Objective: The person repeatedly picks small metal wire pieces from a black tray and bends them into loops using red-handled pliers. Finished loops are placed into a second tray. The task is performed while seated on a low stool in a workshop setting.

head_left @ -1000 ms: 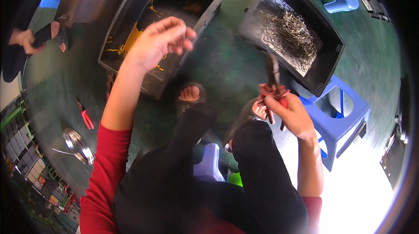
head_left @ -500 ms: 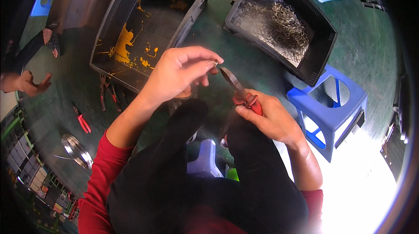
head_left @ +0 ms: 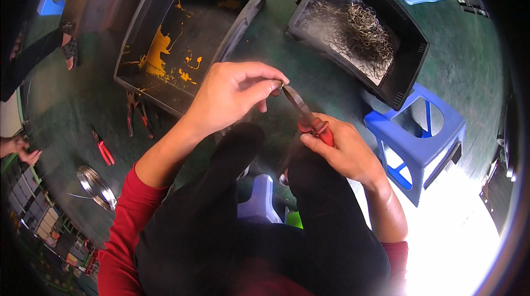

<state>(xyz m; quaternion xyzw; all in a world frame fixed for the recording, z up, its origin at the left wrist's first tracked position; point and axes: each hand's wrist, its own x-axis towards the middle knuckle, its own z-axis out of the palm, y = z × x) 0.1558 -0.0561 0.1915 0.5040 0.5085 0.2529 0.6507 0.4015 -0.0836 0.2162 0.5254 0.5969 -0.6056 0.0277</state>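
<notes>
In front of my knees, my left hand (head_left: 223, 97) pinches a small, shiny bit of metal (head_left: 283, 83) between thumb and forefinger; most of it is hidden by the fingertips. My right hand (head_left: 350, 149) is wrapped round the red handles of a pair of pliers (head_left: 301, 105). The pliers' dark jaws point up and left, and their tip meets the metal at my left fingertips. To the far right, a black crate (head_left: 411, 67) holds a heap of bent wire pieces (head_left: 369, 31) on a pale lining.
A black crate (head_left: 243, 28) with yellow stains stands far left. On the floor lie red-handled pliers (head_left: 105, 152), more dark-and-red hand tools (head_left: 131, 116) and a wire coil (head_left: 96, 188). A blue stool (head_left: 419, 136) stands right. Another person's hand (head_left: 25, 152) shows at the left edge.
My left hand has shifted slightly right, and the pliers' tip now reaches the metal bit, where a small gap was before. The other person's hand has moved down and towards the left edge.
</notes>
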